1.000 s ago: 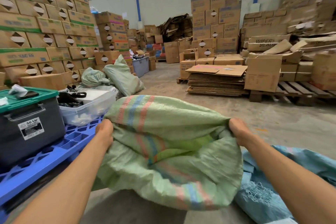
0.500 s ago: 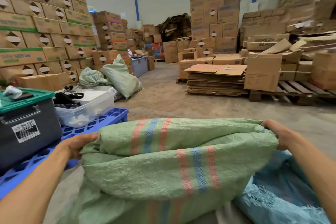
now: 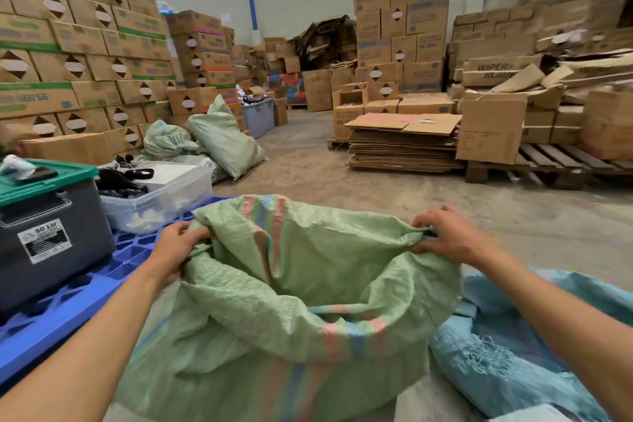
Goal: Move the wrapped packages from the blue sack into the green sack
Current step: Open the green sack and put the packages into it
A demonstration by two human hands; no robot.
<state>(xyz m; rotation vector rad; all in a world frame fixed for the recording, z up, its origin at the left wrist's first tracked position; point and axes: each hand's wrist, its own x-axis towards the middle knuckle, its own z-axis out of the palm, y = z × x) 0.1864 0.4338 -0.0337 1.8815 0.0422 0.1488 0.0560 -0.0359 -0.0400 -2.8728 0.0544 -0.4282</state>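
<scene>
A green woven sack [image 3: 308, 284] with pink and blue stripes stands on the floor in front of me, its mouth spread wide. My left hand [image 3: 178, 243] grips the sack's rim on the left. My right hand [image 3: 445, 236] pinches the rim on the right. The inside of the sack shows only folded fabric. A blue sack [image 3: 507, 346] lies crumpled on the floor at the lower right, partly under my right forearm. I can see no wrapped packages.
A blue plastic pallet [image 3: 68, 312] at the left carries a grey bin with a green lid [image 3: 48, 233] and a clear tub [image 3: 161, 195]. Stacked cartons [image 3: 78, 44] line the left. Flattened cardboard [image 3: 404, 144] and a wooden pallet [image 3: 548, 168] lie ahead on the right.
The green sack went from a closed, flat stretch held up between my hands to an open mouth. Both hands moved inward and lowered, folding the rim outward.
</scene>
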